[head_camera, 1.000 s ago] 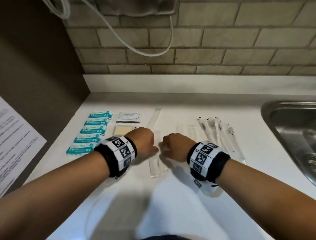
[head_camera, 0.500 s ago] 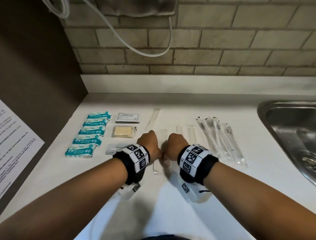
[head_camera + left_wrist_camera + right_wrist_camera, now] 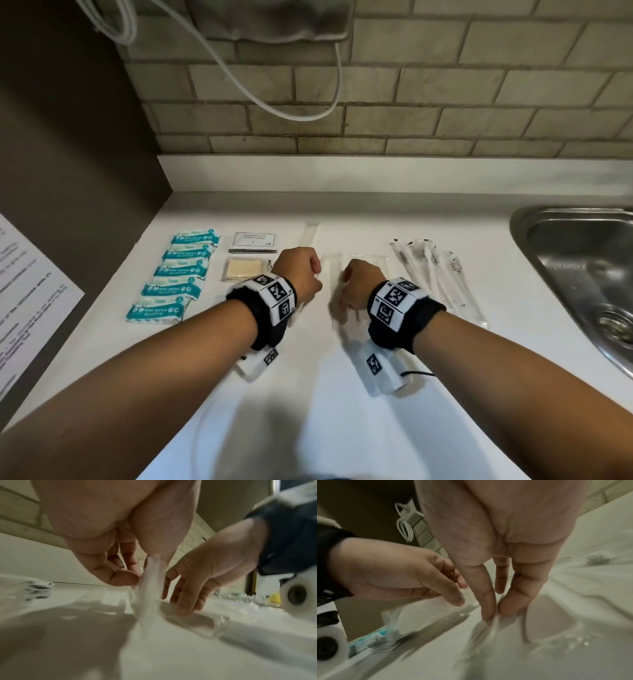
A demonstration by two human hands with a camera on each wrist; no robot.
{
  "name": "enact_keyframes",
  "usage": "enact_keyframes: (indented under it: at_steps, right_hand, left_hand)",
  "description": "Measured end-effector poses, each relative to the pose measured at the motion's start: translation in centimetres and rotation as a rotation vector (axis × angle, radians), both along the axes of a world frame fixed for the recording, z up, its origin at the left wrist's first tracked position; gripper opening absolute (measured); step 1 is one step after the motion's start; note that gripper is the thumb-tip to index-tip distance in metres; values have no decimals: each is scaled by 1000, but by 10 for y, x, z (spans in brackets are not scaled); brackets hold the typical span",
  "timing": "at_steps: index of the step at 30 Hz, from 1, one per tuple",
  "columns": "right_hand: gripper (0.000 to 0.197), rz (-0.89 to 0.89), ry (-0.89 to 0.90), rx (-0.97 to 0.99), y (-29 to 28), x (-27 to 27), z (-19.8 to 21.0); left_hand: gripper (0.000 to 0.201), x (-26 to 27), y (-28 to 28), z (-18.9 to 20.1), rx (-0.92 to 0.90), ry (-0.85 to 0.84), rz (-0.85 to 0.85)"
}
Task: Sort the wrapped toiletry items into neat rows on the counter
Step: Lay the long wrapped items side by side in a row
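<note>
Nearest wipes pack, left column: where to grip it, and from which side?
Probably its two short ends, coming from above and the front. The nearest wipes pack lies flat, long side running left-right; the next pack crowds its back edge, while its front and ends are free.

sink [image 3: 565, 246]: cut by right edge | clear wrapper [image 3: 147, 601]: blurred | paper sheet [image 3: 30, 291]: text unreadable

I count five teal wipe packets [image 3: 181, 270] in one column, farthest to the left of the sink [image 3: 582, 260]. Nearer to it are one shampoo sachet [image 3: 253, 240] and one wrapped soap [image 3: 245, 269]. Next come the clear sleeves [image 3: 310, 234], at least three. Just beside the sink are four or five wrapped sticks [image 3: 428, 270], overlapping.
</note>
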State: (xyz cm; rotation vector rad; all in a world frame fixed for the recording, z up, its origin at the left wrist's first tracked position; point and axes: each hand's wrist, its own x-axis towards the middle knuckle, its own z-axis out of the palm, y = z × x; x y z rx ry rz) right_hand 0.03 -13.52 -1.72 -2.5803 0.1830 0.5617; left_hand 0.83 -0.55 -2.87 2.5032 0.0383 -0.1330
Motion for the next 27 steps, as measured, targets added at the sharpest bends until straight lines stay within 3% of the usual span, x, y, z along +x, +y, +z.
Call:
enact_keyframes:
  at_steps: [6,10,13,17,21,23,27]
  right_hand:
    - [41,91,-12,-166,-5,8,-3]
    - [29,144,-40,-244,-10,12,-3]
    - [23,187,-157,-267,-6,15,-3]
    - [38,390,-320,-333,9,10,1]
    - [52,546,-275,-476,20,0,-10]
    - [55,575,-239,-483,19,-1,-15]
    - [44,586,-218,-466,13,11,-11]
  left_hand:
    - [16,11,-18,-8,176,13,-118]
    - [17,17,-23,-4,124,61,-111]
    - [20,31,-12,9,126,55,-70]
    - [38,46,3,25,454,95,-185]
    - [29,39,10,20,830,237,-364]
    - [21,37,14,13,878,204,-386]
    - [26,19,18,9,859,128,-395]
